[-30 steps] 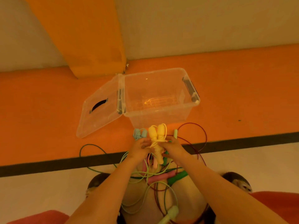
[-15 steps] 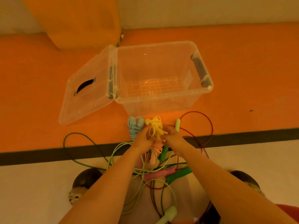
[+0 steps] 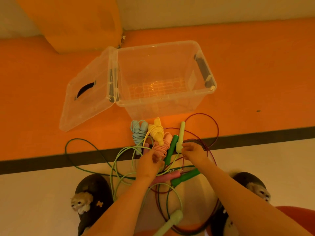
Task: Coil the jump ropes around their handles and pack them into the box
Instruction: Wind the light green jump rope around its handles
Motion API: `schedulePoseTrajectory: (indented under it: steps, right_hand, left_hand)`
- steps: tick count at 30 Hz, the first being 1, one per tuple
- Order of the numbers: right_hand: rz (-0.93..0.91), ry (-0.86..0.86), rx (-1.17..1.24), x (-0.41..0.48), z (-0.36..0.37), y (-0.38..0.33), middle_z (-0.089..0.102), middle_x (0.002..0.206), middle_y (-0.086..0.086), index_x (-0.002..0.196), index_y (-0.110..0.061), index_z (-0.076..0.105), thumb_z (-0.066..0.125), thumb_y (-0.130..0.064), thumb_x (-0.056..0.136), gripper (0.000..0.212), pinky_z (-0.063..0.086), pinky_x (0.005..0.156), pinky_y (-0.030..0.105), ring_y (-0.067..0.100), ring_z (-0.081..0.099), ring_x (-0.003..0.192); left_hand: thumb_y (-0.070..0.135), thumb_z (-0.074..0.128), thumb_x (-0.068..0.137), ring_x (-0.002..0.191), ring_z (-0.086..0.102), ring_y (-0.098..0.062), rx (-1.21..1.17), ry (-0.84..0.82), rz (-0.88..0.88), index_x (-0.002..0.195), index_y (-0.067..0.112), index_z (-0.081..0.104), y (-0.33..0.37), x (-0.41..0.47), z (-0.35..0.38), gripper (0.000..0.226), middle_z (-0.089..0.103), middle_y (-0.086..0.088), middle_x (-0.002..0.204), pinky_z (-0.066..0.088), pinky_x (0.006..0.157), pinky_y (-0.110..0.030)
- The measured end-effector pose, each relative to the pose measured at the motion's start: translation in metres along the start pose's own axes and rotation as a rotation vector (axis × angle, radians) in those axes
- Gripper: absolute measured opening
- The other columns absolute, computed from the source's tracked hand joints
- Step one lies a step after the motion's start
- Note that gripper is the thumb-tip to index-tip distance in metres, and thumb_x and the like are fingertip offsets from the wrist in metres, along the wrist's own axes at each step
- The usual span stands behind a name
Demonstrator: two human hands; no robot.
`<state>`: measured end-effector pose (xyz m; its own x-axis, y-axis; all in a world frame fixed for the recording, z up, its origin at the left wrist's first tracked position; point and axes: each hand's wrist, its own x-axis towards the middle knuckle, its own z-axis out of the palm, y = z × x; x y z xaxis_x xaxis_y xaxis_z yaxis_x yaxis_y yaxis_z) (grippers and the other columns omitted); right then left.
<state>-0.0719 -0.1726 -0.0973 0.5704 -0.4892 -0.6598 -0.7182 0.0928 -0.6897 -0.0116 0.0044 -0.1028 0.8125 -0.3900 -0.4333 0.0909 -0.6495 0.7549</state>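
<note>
The clear box [image 3: 162,111] stands open on the orange floor [image 3: 255,74], its lid [image 3: 85,108] swung out to the left. Just in front lie the coiled blue rope [image 3: 139,132], yellow rope [image 3: 156,132] and pink rope [image 3: 163,144], side by side. The right hand [image 3: 193,151] pinches a pale green handle [image 3: 181,133] in its grip. The left hand [image 3: 149,161] curls into the loose ropes [image 3: 185,177]; I cannot tell what its grip holds.

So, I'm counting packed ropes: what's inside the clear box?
No rope shows inside the clear box; its gridded bottom lies bare. The coiled blue rope and coiled yellow rope lie outside, in front. Nothing is covered.
</note>
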Motion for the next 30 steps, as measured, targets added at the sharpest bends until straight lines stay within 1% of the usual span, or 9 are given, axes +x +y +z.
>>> schedulePoseTrajectory:
  steps: [3, 7, 11, 14, 16, 21, 25, 27, 30]
  right_hand:
    - [0.018, -0.002, -0.081, -0.005, 0.000, 0.009, 0.060, 0.097, 0.010, 0.113, -0.006, 0.060, 0.064, 0.000, 0.084, 0.030, 0.050, 0.087, 0.042, 0.022, 0.058, 0.085]
    - [0.035, -0.087, -0.156, -0.013, 0.008, 0.020, 0.063, 0.096, 0.013, 0.114, -0.004, 0.059, 0.066, -0.001, 0.083, 0.032, 0.051, 0.081, 0.036, 0.022, 0.060, 0.084]
    - [0.015, -0.109, -0.187, -0.015, 0.019, 0.029, 0.064, 0.104, 0.016, 0.113, -0.006, 0.059, 0.070, -0.004, 0.079, 0.036, 0.052, 0.083, 0.039, 0.027, 0.062, 0.091]
    - [0.070, -0.182, -0.081, -0.016, 0.023, 0.033, 0.060, 0.091, 0.010, 0.110, -0.006, 0.055, 0.062, 0.004, 0.084, 0.029, 0.054, 0.065, 0.025, 0.019, 0.060, 0.073]
    - [0.112, -0.234, -0.009, -0.018, 0.027, 0.036, 0.058, 0.096, 0.010, 0.118, -0.007, 0.053, 0.058, 0.008, 0.087, 0.035, 0.052, 0.059, 0.017, 0.018, 0.060, 0.073]
    - [0.123, -0.248, 0.049, -0.014, 0.034, 0.036, 0.055, 0.117, 0.011, 0.116, -0.015, 0.053, 0.055, 0.006, 0.089, 0.034, 0.053, 0.084, 0.036, 0.029, 0.059, 0.107]
    - [0.097, -0.291, -0.016, -0.020, 0.035, 0.037, 0.059, 0.114, 0.011, 0.106, -0.017, 0.057, 0.050, 0.011, 0.088, 0.034, 0.056, 0.079, 0.032, 0.027, 0.062, 0.094]
    - [0.047, -0.276, -0.092, -0.022, 0.037, 0.040, 0.061, 0.115, 0.020, 0.097, -0.021, 0.061, 0.050, 0.017, 0.080, 0.042, 0.056, 0.083, 0.043, 0.035, 0.063, 0.096]
    - [-0.015, -0.316, -0.106, -0.023, 0.040, 0.045, 0.062, 0.108, 0.026, 0.090, -0.020, 0.065, 0.038, 0.023, 0.075, 0.053, 0.057, 0.075, 0.050, 0.044, 0.063, 0.088]
  left_hand:
    - [0.010, 0.082, 0.072, 0.077, 0.056, -0.011, -0.029, -0.147, -0.010, 0.093, 0.017, 0.061, -0.004, -0.009, 0.018, 0.030, 0.059, 0.007, 0.082, 0.040, 0.063, -0.006]
    - [0.026, 0.084, 0.073, 0.086, 0.058, -0.009, 0.011, -0.290, -0.026, 0.105, 0.015, 0.061, -0.002, -0.012, 0.030, 0.041, 0.067, 0.000, 0.102, 0.046, 0.073, -0.017]
    - [0.021, 0.074, 0.082, 0.106, 0.057, -0.020, 0.197, -0.392, -0.028, 0.125, 0.005, 0.055, -0.009, -0.009, 0.038, 0.050, 0.061, -0.013, 0.123, 0.040, 0.079, -0.023]
    - [0.025, 0.069, 0.087, 0.116, 0.056, -0.023, 0.198, -0.374, -0.065, 0.120, 0.002, 0.056, -0.014, -0.007, 0.047, 0.042, 0.060, -0.011, 0.124, 0.043, 0.088, -0.025]
    - [0.025, 0.067, 0.089, 0.111, 0.057, -0.022, 0.171, -0.341, -0.063, 0.115, 0.002, 0.058, -0.013, -0.007, 0.050, 0.036, 0.061, -0.009, 0.116, 0.041, 0.079, -0.022]
    - [0.017, 0.065, 0.089, 0.102, 0.050, -0.012, 0.133, -0.300, -0.066, 0.119, 0.002, 0.053, -0.017, -0.008, 0.052, 0.036, 0.053, -0.003, 0.110, 0.035, 0.077, -0.017]
    - [0.006, 0.055, 0.092, 0.119, 0.051, -0.023, 0.190, -0.364, -0.109, 0.127, 0.002, 0.049, -0.024, -0.003, 0.050, 0.036, 0.054, -0.014, 0.129, 0.041, 0.094, -0.026]
    - [0.003, 0.053, 0.091, 0.118, 0.053, -0.027, 0.189, -0.358, -0.131, 0.121, 0.003, 0.053, -0.024, -0.004, 0.050, 0.029, 0.056, -0.017, 0.126, 0.042, 0.094, -0.028]
    - [0.002, 0.054, 0.090, 0.105, 0.057, -0.027, 0.130, -0.329, -0.173, 0.107, 0.009, 0.056, -0.024, -0.004, 0.052, 0.018, 0.061, -0.015, 0.109, 0.047, 0.087, -0.033]
